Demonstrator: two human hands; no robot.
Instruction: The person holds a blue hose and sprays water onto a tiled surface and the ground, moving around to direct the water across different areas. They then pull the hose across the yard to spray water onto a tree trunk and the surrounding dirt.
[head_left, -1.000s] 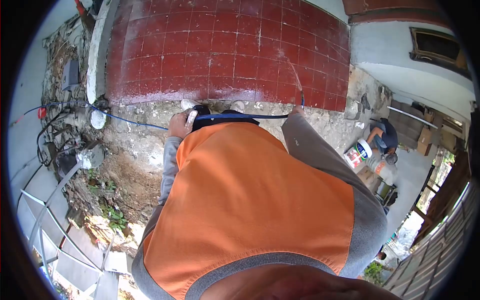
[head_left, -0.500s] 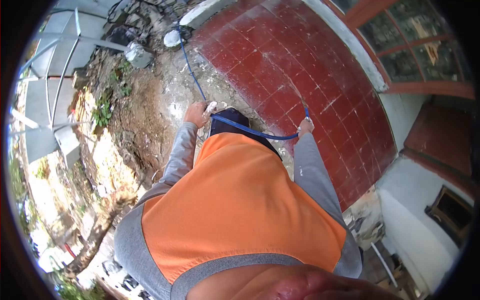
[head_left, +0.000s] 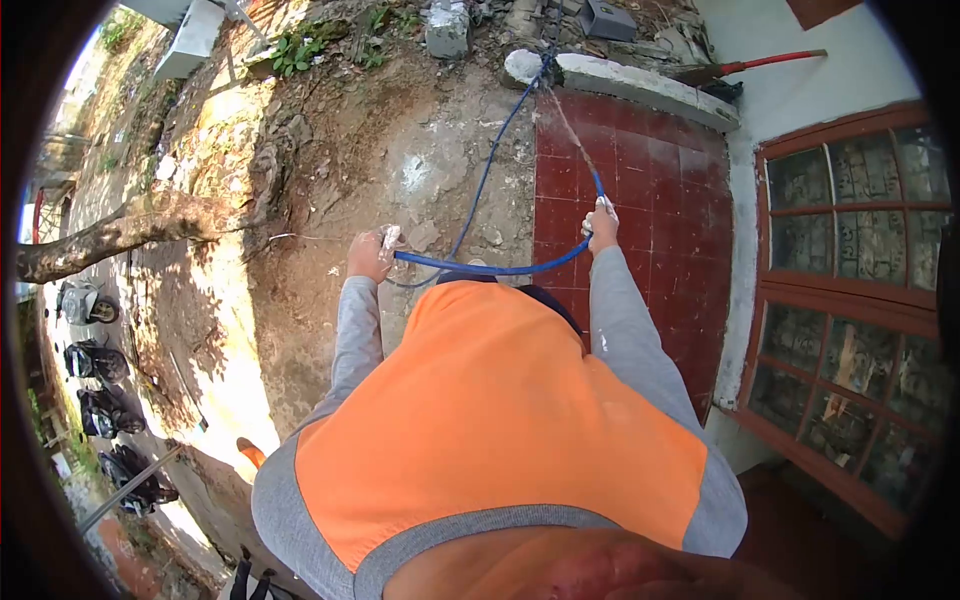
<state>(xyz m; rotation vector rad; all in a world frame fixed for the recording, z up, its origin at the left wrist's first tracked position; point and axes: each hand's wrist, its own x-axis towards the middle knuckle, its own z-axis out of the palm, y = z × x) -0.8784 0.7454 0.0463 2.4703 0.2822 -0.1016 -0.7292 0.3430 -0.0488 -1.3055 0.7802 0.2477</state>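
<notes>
Hose (head_left: 480, 268), blue and long, sags between both hands above the dirt (head_left: 330, 150). Left hand (head_left: 370, 255) is curled tight round it; right hand (head_left: 600, 225) grips the tip over the red tiles (head_left: 640, 170). A thin spray (head_left: 570, 125) seems to shoot out, though it is hard to see. Best to hold the tip steady and low.

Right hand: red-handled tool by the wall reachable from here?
Probably not. The right hand is shut on the blue hose, and the red-handled tool lies well beyond the red tiles.
</notes>
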